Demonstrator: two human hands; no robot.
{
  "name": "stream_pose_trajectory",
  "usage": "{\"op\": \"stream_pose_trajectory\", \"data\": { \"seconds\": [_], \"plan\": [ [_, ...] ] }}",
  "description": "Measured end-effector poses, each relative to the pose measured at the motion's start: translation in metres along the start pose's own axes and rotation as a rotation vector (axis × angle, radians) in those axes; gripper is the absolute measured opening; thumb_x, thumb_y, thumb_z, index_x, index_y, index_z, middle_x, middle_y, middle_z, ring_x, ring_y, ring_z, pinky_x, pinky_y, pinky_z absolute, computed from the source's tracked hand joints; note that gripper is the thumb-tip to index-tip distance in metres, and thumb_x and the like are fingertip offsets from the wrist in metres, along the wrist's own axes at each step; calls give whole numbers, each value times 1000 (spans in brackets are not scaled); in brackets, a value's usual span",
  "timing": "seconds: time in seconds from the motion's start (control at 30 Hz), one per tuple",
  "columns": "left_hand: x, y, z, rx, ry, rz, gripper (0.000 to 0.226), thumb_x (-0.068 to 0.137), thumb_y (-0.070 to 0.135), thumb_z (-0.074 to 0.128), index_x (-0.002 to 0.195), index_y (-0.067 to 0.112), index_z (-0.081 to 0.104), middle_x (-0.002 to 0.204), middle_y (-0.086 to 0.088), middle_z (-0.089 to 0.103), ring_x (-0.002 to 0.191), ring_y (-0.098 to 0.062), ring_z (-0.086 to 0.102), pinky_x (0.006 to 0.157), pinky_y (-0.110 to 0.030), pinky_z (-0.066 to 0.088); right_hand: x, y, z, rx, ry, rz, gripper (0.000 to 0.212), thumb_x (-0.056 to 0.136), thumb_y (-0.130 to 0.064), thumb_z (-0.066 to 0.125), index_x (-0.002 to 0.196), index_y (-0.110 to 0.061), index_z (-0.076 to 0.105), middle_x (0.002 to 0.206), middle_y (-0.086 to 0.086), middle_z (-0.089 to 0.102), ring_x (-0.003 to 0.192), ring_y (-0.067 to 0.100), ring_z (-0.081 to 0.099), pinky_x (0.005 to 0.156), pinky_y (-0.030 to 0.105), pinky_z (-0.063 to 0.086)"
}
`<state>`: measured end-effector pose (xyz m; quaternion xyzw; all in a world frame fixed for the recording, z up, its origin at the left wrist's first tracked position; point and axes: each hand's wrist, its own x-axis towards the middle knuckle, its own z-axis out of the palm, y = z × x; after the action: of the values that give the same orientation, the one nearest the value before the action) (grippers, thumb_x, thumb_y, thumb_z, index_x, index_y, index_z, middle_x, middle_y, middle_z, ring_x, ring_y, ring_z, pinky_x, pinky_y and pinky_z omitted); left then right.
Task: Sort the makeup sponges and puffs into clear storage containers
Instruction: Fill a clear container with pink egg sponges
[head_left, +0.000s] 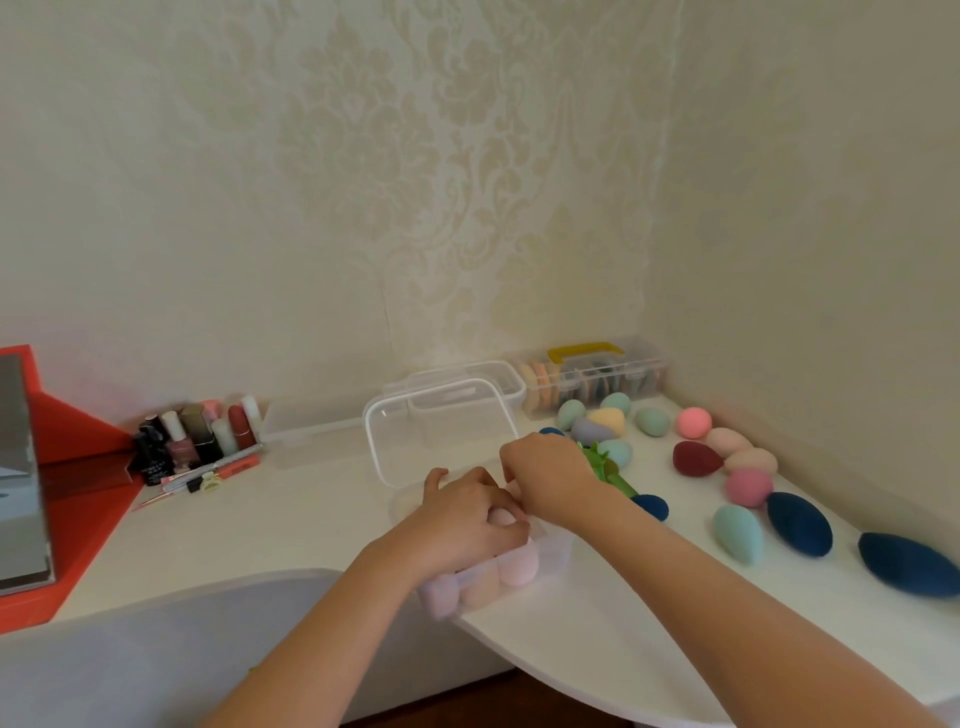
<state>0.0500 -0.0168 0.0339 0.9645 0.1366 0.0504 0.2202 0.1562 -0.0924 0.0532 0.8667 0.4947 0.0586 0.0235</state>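
Left hand (467, 514) curls round a pink sponge (501, 519) inside the box (556, 551), likely seating it beside those already packed. Right hand (545, 480) sits at the box's far rim, curled; whether it pinches anything, cannot tell. Lid (441, 431) stands open behind the box; loose sponges (737, 532) wait right of it.

Damask wallpaper (441, 156), navy sponge (906, 564)
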Motion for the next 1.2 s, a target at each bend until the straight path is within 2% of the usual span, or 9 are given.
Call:
{"op": "stream_pose_trajectory", "data": {
  "seconds": [0.13, 0.27, 0.37, 0.47, 0.6, 0.73, 0.87, 1.03, 1.2],
  "plan": [
    [-3, 5, -3, -12, -27, -30, 31, 91, 38, 46, 115, 37, 64, 105, 13, 43, 94, 13, 34, 115, -31, -4, -5, 8, -4, 118, -4, -52, 23, 86, -15, 55, 106, -9, 64, 103, 8, 67, 96, 24, 61, 69, 30, 43],
    [-5, 4, -3, -17, -34, -51, 31, 89, 42, 48, 117, 36, 61, 112, 13, 38, 97, 7, 31, 116, -34, -1, -18, 30, -19, 487, 127, -31, 19, 85, -22, 64, 104, -18, 64, 99, -6, 67, 93, 10, 59, 79, 24, 46],
    [-5, 3, -2, -37, -33, -69, 32, 88, 43, 49, 118, 37, 61, 116, 14, 36, 99, 5, 26, 116, -35, 5, -30, 67, -39, 652, 383, 116, 8, 87, -20, 62, 91, -16, 68, 84, -5, 66, 79, 11, 59, 68, 23, 45],
    [-3, 0, -1, -50, -30, -95, 28, 85, 47, 52, 111, 42, 60, 118, 15, 36, 110, -10, 20, 115, -38, 13, -34, 121, -40, 554, 567, 379, 14, 90, -20, 56, 92, -11, 67, 86, 5, 69, 81, 21, 60, 72, 30, 46],
    [-1, -3, 1, -49, -27, -87, 23, 84, 46, 52, 107, 48, 53, 116, 16, 36, 114, -15, 24, 112, -37, 19, -33, 181, -13, 354, 250, 655, 28, 93, -15, 47, 116, -11, 62, 114, 11, 65, 101, 28, 60, 83, 32, 46],
    [-1, -2, 2, -29, -16, -84, 31, 87, 45, 51, 118, 47, 52, 120, 16, 36, 112, -11, 22, 114, -36, 14, -38, 205, 11, 190, -31, 703, 36, 90, -18, 53, 125, -11, 57, 120, 10, 62, 107, 26, 59, 86, 29, 46],
    [1, -3, 2, -26, -9, -90, 32, 87, 44, 50, 119, 47, 53, 122, 20, 37, 114, -9, 24, 115, -35, 10, -37, 206, 23, 67, -93, 639, 27, 93, -17, 42, 113, -11, 59, 106, 6, 62, 92, 22, 56, 77, 26, 40],
    [3, -2, 3, -3, -16, -72, 31, 90, 41, 48, 121, 45, 53, 124, 22, 36, 107, -1, 23, 116, -34, 1, -29, 208, 31, -103, -114, 563, 21, 91, -17, 44, 106, -16, 59, 115, 4, 62, 105, 20, 56, 86, 25, 36],
    [3, 1, 2, -4, -16, -63, 31, 91, 39, 49, 121, 42, 55, 127, 20, 38, 105, 3, 27, 116, -33, -1, -28, 202, 13, -22, 91, 597, 18, 91, -19, 47, 103, -9, 54, 110, 11, 61, 92, 26, 53, 79, 30, 36]
  ]
}}
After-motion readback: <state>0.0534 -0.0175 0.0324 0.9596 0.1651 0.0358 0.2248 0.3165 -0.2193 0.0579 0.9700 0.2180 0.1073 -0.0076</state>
